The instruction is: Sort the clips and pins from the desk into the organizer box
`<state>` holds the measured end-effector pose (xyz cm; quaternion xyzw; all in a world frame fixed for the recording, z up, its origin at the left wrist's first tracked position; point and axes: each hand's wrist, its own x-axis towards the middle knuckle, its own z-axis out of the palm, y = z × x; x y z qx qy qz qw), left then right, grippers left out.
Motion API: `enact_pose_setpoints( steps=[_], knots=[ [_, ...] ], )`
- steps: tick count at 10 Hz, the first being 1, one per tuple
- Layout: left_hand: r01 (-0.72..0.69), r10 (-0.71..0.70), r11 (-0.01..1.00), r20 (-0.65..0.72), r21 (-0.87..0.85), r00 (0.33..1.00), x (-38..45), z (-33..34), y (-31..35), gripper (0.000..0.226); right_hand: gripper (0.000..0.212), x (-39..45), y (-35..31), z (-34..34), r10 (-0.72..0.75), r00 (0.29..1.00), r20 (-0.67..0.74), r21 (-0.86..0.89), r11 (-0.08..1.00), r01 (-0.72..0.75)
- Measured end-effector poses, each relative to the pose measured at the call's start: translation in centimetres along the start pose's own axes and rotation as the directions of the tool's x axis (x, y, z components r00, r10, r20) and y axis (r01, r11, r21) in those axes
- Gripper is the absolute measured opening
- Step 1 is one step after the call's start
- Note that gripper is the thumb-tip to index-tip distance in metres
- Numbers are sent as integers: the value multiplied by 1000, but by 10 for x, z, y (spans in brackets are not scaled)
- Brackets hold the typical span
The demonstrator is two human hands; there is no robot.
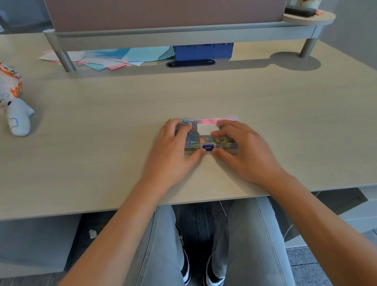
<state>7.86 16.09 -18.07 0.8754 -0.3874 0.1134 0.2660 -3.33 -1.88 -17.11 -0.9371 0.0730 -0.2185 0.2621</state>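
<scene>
The clear organizer box (pixel 206 134) is lying flat on the desk (pixel 96 136), near its front edge, and both hands are resting on it with the lid apparently down. The left hand (pixel 172 148) is pressing over the box's left half, its fingers curled across the top and its thumb against the front wall just left of the blue latch (pixel 207 147); the right hand (pixel 239 149) is mirroring it on the right half. No loose clips or pins are showing anywhere around the box, so the sorting is looking finished, with only the latching possibly left. The contents are reading as coloured blurs through the plastic, the hands are hiding most compartments, and whether the latch is engaged is not clear.
</scene>
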Motion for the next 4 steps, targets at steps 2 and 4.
enact_pose_setpoints(
  steps=[2,4],
  knots=[
    [2,-2,1000,-7,26,1000,-2,0,1,71,37,-1,-2,1,-4,1000,9,-55,998,5],
    [116,-123,992,154,57,980,-12,-17,3,110,26,-9,-20,-31,149,953,-264,322,945,-58]
  ],
)
